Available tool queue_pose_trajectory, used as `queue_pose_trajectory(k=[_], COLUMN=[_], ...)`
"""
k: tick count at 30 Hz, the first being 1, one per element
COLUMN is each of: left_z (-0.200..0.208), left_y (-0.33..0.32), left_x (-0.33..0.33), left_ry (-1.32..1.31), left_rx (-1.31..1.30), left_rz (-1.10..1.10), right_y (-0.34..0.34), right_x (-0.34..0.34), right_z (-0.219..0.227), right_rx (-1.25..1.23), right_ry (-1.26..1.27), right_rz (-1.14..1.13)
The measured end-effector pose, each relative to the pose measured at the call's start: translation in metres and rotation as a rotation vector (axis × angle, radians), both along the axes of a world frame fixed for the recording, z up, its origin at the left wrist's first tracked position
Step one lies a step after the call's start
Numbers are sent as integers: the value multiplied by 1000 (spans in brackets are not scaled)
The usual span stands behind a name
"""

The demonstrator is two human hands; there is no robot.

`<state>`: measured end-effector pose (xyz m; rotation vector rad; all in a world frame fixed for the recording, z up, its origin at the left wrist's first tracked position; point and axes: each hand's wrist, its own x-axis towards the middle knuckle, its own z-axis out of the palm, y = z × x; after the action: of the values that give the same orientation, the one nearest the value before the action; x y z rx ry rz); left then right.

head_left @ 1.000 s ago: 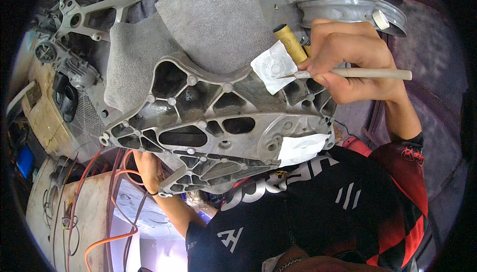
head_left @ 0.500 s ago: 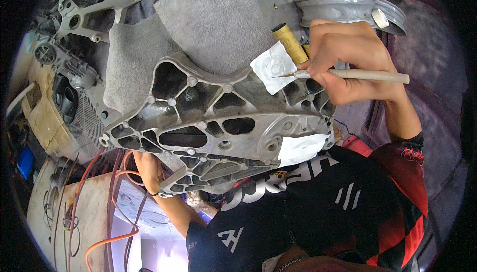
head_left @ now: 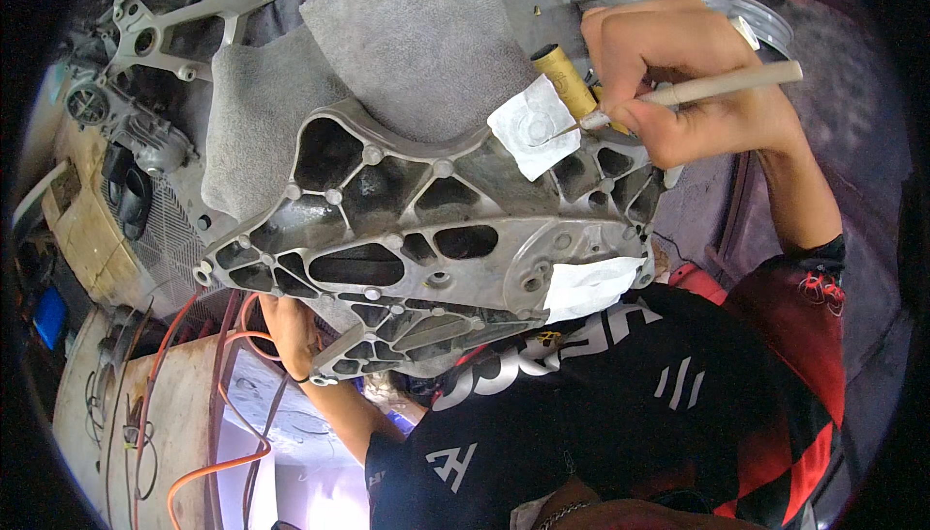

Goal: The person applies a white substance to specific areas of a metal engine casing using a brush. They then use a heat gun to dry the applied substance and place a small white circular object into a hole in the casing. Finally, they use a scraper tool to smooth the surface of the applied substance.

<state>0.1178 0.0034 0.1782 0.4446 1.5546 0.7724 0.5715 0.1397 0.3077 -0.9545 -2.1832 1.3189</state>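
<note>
A large ribbed grey metal casting (head_left: 387, 205) fills the middle of the view, its web cut by dark hollows. On its upper right edge lies a square of white paper-like sheet (head_left: 528, 147) bearing a round mark. A second white piece (head_left: 593, 288) covers a spot at the lower right. My right hand (head_left: 678, 75) is closed around a slim, pale-handled pointed tool (head_left: 722, 84); the thin tip lies by the right part of the upper square. At the casting's lower left edge is my left hand (head_left: 289, 327), its fingers hidden behind the metal.
Grey cloth (head_left: 417, 36) lies beneath and behind the casting. A yellow tube (head_left: 567, 82) sits beside the upper square. Metal wheel rims (head_left: 678, 7) stand at top right. An engine part (head_left: 140, 133) and a bracket (head_left: 218, 16) are at left, with an orange hose (head_left: 228, 467) below.
My right hand has risen a little. The tool's tip has drawn back rightward from the round mark's middle, and its handle now slants upward. The left hand stays put.
</note>
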Motion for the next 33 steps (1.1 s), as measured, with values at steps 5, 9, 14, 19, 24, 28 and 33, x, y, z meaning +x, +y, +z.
queue_pose_trajectory(k=[5, 9, 14, 19, 24, 28, 33], left_z=[2, 27, 110, 170, 149, 131, 134], left_y=[2, 28, 76, 121, 156, 166, 160], left_x=[-21, -26, 13, 126, 199, 223, 233], left_ry=[-9, 208, 722, 802, 441, 430, 507], left_rx=[72, 229, 506, 826, 970, 959, 1022], left_rz=[-3, -69, -302, -755, -1186, -1442, -1480], right_y=[8, 17, 19, 2, -35, -71, -116], right_x=[-1, 8, 9, 26, 34, 50, 63], right_z=[3, 9, 28, 36, 21, 11, -4], right_rx=[16, -112, -167, -32, 222, 209, 177], right_ry=[-41, -4, 130, 264, 286, 270, 371], right_rz=[42, 122, 68, -258, -437, -475, -662])
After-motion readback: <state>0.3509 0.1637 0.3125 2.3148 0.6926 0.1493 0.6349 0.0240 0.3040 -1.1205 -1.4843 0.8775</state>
